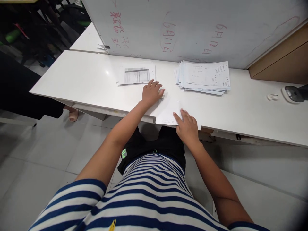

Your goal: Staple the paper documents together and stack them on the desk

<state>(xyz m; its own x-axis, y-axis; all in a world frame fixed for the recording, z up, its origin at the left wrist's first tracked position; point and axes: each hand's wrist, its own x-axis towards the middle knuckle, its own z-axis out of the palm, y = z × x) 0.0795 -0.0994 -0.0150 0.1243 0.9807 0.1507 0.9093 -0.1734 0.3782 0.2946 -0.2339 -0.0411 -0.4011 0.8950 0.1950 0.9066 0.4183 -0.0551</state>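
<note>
A white sheet of paper [167, 115] lies at the desk's front edge, with faint lines of print along its near side. My right hand [188, 128] rests flat on its right part, fingers stretched out and open. My left hand [152, 93] is open over the desk, beyond the sheet's left side, with its fingers apart. Its fingertips are close to the near edge of a small stack of papers [137, 75], whose top sheet bears a grey printed table. Something small and greyish shows beneath my left palm; I cannot make it out.
A thicker pile of papers [204, 75] stands at the back of the white desk [79, 78]. Behind it rises a whiteboard [192, 29] with red writing. Rightward are a small white object [272, 97], a black-and-white device [294, 93] and a cardboard box [281, 54]. A person's foot [73, 115] shows at left.
</note>
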